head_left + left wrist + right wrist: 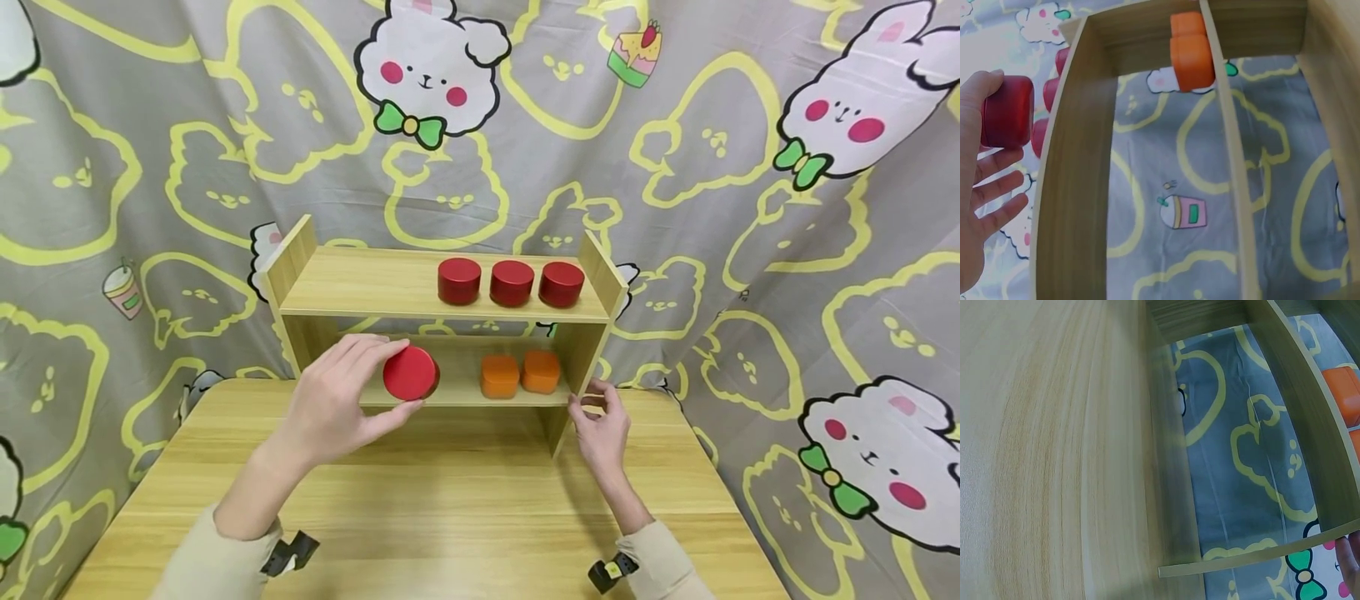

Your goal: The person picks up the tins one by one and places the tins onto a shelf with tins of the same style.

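My left hand [330, 404] pinches a round red tin [410, 372] between thumb and fingers, its flat end facing the head camera. In the left wrist view, the same tin [1010, 112] is held near the upper board, with the other fingers spread below. Behind it stands a two-tier wooden shelf [352, 283]. Three red tins [512, 283] sit in a row at the right of its top tier. My right hand [603, 429] holds the front edge of the right side panel [588, 350], around the lower tier's height; its fingers [1345, 562] show at the right wrist view's corner.
Two orange containers [499, 377] stand side by side on the lower tier, toward the right. The shelf stands on a wooden table [450, 508]. A grey curtain [562, 167] with cartoon figures hangs behind and along the sides.
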Tool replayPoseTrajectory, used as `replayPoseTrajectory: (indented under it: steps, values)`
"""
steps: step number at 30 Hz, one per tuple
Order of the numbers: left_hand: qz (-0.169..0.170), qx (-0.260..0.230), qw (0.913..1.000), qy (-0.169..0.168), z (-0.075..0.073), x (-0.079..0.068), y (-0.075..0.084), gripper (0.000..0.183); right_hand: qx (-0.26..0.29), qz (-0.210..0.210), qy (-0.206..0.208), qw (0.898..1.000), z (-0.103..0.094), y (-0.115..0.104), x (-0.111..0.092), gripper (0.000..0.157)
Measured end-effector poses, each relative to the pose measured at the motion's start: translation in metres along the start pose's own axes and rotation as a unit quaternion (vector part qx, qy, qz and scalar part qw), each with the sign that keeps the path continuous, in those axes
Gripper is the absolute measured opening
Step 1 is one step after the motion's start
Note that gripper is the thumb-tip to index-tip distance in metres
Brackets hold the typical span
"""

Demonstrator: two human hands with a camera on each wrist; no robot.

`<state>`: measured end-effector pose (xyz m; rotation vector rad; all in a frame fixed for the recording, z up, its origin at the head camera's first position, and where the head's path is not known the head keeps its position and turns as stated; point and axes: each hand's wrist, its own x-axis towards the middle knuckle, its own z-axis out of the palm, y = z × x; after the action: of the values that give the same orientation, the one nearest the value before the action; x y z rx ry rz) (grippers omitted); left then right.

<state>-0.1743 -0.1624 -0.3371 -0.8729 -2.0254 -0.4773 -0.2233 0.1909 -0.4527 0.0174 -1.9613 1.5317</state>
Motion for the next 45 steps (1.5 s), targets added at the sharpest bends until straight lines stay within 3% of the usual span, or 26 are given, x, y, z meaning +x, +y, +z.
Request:
replayPoseTrajectory:
  steps: [8, 23, 36, 45]
  values:
    - [0.005, 0.020, 0.9997, -0.015, -0.013, 0.015, -0.012, 0.058, -0.002, -0.003, -0.002, 1.000, -0.001, 0.001, -0.001, 0.027]
    - [0.045, 0.044, 0.9980, 0.008, -0.029, 0.042, -0.032, 0.062, -0.011, -0.007, -0.004, 1.000, -0.002, -0.001, -0.001, 0.026]
    - [0.013, 0.074, 0.9968, -0.026, -0.029, 0.050, -0.049, 0.062, -0.013, -0.010, -0.006, 1.000, -0.002, -0.002, -0.001, 0.025]
    - [0.018, 0.090, 0.9946, -0.049, -0.027, 0.055, -0.057, 0.060, -0.006, -0.008, -0.004, 1.000, -0.001, 0.000, 0.000, 0.026]
